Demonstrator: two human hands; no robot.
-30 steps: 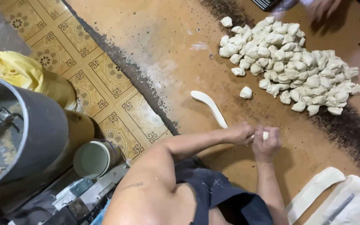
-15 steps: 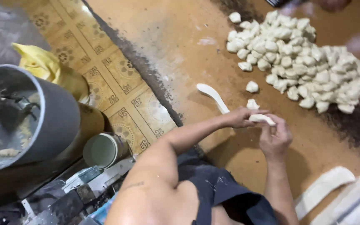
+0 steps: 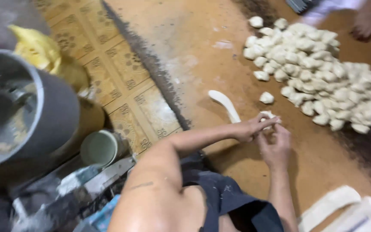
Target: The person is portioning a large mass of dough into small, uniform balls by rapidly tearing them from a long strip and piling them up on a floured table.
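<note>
A white dough rope (image 3: 223, 102) lies on the brown floor and runs under my left hand (image 3: 249, 129), which grips its near end. My right hand (image 3: 276, 148) meets the left, and its fingertips pinch a small dough lump (image 3: 268, 114) at that end. One loose dough piece (image 3: 266, 98) lies just beyond my fingers. Farther right a big pile of similar dough pieces (image 3: 323, 68) is spread over the floor.
A large metal mixer bowl (image 3: 26, 111) stands at the left, with a yellow bag (image 3: 39, 49) behind it and a pale green cup (image 3: 101, 148) beside it. Flat white dough strips (image 3: 336, 206) lie at the bottom right. Another person's hand (image 3: 366, 25) shows at the top right.
My hands have slid a little along the rope toward the pile, still pinching its end. The view has shifted left and down slightly.
</note>
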